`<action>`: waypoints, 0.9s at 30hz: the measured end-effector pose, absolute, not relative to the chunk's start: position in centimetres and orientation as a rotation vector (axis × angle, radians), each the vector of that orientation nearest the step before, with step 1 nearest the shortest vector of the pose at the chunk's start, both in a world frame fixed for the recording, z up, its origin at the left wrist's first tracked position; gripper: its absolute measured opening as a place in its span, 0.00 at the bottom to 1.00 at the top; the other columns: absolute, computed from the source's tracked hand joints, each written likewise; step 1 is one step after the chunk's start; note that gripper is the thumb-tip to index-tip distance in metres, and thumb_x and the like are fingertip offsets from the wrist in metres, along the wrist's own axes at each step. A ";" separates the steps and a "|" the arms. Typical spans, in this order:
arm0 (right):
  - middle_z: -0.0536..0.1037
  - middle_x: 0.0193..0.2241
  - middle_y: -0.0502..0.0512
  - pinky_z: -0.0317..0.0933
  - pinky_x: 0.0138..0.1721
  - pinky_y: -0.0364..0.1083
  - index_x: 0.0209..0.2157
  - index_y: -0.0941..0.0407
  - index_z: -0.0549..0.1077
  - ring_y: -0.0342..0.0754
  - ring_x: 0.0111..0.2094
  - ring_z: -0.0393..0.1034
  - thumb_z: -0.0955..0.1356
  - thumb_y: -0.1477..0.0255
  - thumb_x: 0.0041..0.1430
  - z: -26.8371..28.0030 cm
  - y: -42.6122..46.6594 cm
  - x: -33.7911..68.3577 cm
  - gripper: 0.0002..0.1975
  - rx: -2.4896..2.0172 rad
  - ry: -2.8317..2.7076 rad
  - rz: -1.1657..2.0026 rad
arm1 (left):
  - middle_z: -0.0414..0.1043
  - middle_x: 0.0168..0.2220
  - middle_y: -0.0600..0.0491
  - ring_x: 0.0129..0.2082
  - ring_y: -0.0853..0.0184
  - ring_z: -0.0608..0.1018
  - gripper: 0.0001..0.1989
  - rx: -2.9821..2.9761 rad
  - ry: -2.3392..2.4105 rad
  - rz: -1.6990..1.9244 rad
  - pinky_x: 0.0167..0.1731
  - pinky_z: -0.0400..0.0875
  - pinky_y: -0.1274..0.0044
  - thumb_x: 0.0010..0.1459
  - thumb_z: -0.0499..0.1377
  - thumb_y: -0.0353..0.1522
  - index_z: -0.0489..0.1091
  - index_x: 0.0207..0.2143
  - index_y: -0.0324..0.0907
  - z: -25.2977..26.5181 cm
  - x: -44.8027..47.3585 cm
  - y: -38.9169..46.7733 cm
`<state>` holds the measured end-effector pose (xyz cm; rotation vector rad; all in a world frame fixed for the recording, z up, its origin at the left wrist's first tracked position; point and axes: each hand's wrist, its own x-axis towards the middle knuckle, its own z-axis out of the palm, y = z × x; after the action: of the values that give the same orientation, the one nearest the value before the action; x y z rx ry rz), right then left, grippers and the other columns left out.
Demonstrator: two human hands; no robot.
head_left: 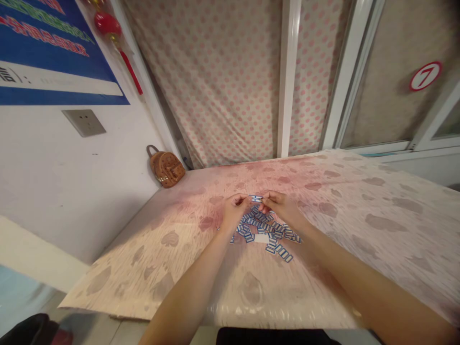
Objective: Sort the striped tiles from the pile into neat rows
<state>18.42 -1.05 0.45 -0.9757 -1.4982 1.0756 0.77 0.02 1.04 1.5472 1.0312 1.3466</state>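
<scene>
Between my two hands is a small blue-and-white printed piece [256,198], like a label or card, pinched at both ends. My left hand [237,207] holds its left end with thumb and fingers closed. My right hand [278,205] grips its right end the same way. Below them on the table lies a loose heap of similar blue-edged pieces [251,220], several joined in short strips. A plain white rectangle [261,238] lies at the near side of the heap, and one strip [283,253] sits apart toward me.
The table [143,282] has a pinkish patterned cover. A small brown backpack-shaped bag [167,168] stands at its far left corner against the wall. A dotted curtain [230,86] hangs behind the far edge. A wall socket [84,122] is at left.
</scene>
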 end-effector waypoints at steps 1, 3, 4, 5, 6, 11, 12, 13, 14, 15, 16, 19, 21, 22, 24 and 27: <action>0.78 0.24 0.53 0.66 0.29 0.44 0.28 0.56 0.69 0.45 0.24 0.71 0.69 0.56 0.53 0.5 -1.1 18.4 0.16 -0.980 -1.499 1.064 | 0.77 0.28 0.52 0.28 0.68 0.74 0.12 1.544 1.023 1.346 0.31 0.67 0.78 0.51 0.63 0.39 0.77 0.30 0.39 1.1 0.8 0.0; 0.78 0.24 0.53 0.66 0.29 0.44 0.28 0.56 0.70 0.45 0.24 0.71 0.69 0.57 0.53 0.6 -1.0 18.4 0.16 -0.989 -1.498 1.048 | 0.77 0.28 0.52 0.28 0.68 0.75 0.11 1.532 1.006 1.345 0.32 0.67 0.78 0.51 0.64 0.39 0.76 0.30 0.39 1.1 0.8 0.0; 0.78 0.24 0.53 0.67 0.29 0.45 0.28 0.56 0.70 0.45 0.24 0.71 0.69 0.57 0.52 0.6 -1.0 18.4 0.16 -0.992 -1.495 1.044 | 0.77 0.28 0.52 0.28 0.68 0.75 0.11 1.525 0.999 1.345 0.32 0.67 0.77 0.50 0.64 0.39 0.76 0.29 0.39 1.1 0.8 0.0; 0.78 0.24 0.53 0.67 0.29 0.45 0.28 0.56 0.70 0.45 0.24 0.71 0.69 0.57 0.52 0.7 -1.0 18.4 0.16 -0.994 -1.489 1.041 | 0.77 0.28 0.52 0.28 0.68 0.75 0.11 1.518 0.993 1.347 0.32 0.67 0.77 0.50 0.64 0.39 0.76 0.29 0.39 1.0 0.9 0.0; 0.77 0.24 0.54 0.67 0.30 0.45 0.28 0.56 0.70 0.45 0.24 0.71 0.69 0.57 0.51 0.7 -1.0 18.4 0.16 -0.998 -1.484 1.041 | 0.77 0.28 0.52 0.28 0.68 0.75 0.11 1.514 0.990 1.350 0.31 0.67 0.77 0.50 0.64 0.39 0.76 0.29 0.39 0.9 0.9 0.1; 0.78 0.25 0.53 0.67 0.32 0.46 0.28 0.55 0.69 0.46 0.26 0.71 0.69 0.58 0.51 0.6 -0.9 18.4 0.14 -1.017 -1.474 1.056 | 0.77 0.27 0.52 0.27 0.68 0.75 0.14 1.536 0.990 1.383 0.30 0.67 0.78 0.50 0.64 0.42 0.75 0.29 0.39 0.2 1.1 0.4; 0.78 0.24 0.53 0.68 0.31 0.46 0.28 0.55 0.69 0.46 0.26 0.71 0.69 0.59 0.51 0.6 -0.9 18.4 0.13 -1.016 -1.473 1.056 | 0.77 0.27 0.52 0.27 0.68 0.74 0.14 1.542 0.989 1.383 0.29 0.66 0.78 0.50 0.64 0.42 0.75 0.29 0.39 0.1 1.1 0.4; 0.78 0.24 0.53 0.68 0.31 0.46 0.28 0.55 0.69 0.46 0.25 0.71 0.69 0.59 0.51 0.6 -0.9 18.3 0.13 -1.014 -1.471 1.054 | 0.77 0.27 0.52 0.27 0.69 0.74 0.14 1.546 0.989 1.381 0.29 0.66 0.78 0.51 0.64 0.41 0.75 0.29 0.39 0.1 1.2 0.4; 0.78 0.24 0.53 0.68 0.31 0.46 0.28 0.55 0.69 0.46 0.25 0.72 0.69 0.60 0.51 0.5 -0.9 18.3 0.12 -1.011 -1.472 1.052 | 0.77 0.28 0.52 0.27 0.69 0.74 0.13 1.545 0.988 1.376 0.29 0.66 0.78 0.51 0.64 0.41 0.75 0.29 0.39 0.0 1.2 0.4; 0.78 0.24 0.53 0.68 0.32 0.46 0.29 0.55 0.69 0.46 0.25 0.72 0.69 0.61 0.51 0.5 -0.9 18.2 0.12 -1.010 -1.473 1.053 | 0.77 0.28 0.51 0.27 0.69 0.74 0.13 1.539 0.987 1.371 0.30 0.66 0.78 0.51 0.64 0.41 0.75 0.29 0.38 0.0 1.2 0.4; 0.78 0.24 0.53 0.68 0.32 0.46 0.29 0.55 0.69 0.46 0.25 0.72 0.69 0.61 0.51 0.5 -0.9 18.2 0.11 -1.010 -1.474 1.056 | 0.77 0.28 0.51 0.27 0.69 0.74 0.13 1.531 0.987 1.367 0.30 0.66 0.78 0.51 0.64 0.40 0.75 0.29 0.38 0.0 1.2 0.4; 0.78 0.24 0.53 0.68 0.31 0.45 0.29 0.55 0.70 0.46 0.25 0.72 0.69 0.62 0.52 0.5 -0.9 18.2 0.11 -1.008 -1.483 1.065 | 0.76 0.27 0.51 0.25 0.70 0.73 0.13 1.493 0.981 1.362 0.29 0.66 0.78 0.50 0.64 0.40 0.75 0.28 0.38 0.0 1.2 0.2; 0.78 0.24 0.53 0.68 0.31 0.45 0.29 0.56 0.70 0.46 0.25 0.72 0.69 0.61 0.51 0.4 -0.9 18.2 0.12 -1.004 -1.483 1.067 | 0.75 0.26 0.52 0.24 0.71 0.72 0.14 1.458 0.974 1.347 0.27 0.65 0.79 0.50 0.65 0.41 0.74 0.28 0.38 0.0 1.3 0.1; 0.78 0.24 0.53 0.68 0.30 0.45 0.29 0.56 0.70 0.46 0.25 0.72 0.69 0.61 0.51 0.4 -0.9 18.2 0.12 -1.001 -1.481 1.066 | 0.75 0.25 0.52 0.23 0.71 0.71 0.14 1.437 0.970 1.335 0.26 0.64 0.79 0.50 0.65 0.41 0.74 0.28 0.37 0.0 1.3 0.1; 0.78 0.24 0.53 0.67 0.30 0.44 0.29 0.56 0.71 0.46 0.25 0.72 0.69 0.61 0.51 0.4 -0.9 18.2 0.12 -0.995 -1.472 1.066 | 0.74 0.25 0.52 0.23 0.72 0.71 0.15 1.408 0.966 1.311 0.26 0.63 0.80 0.49 0.65 0.42 0.74 0.28 0.37 0.1 1.4 0.1; 0.78 0.24 0.53 0.67 0.29 0.44 0.29 0.56 0.70 0.46 0.25 0.72 0.70 0.61 0.51 0.5 -1.0 18.3 0.12 -0.988 -1.466 1.066 | 0.74 0.25 0.53 0.23 0.72 0.71 0.16 1.435 0.972 1.311 0.26 0.63 0.80 0.49 0.65 0.42 0.74 0.29 0.37 0.2 1.2 0.2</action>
<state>18.29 -0.96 0.50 -0.9881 -1.4664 1.0659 1.21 0.20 0.18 1.4346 0.9722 1.3114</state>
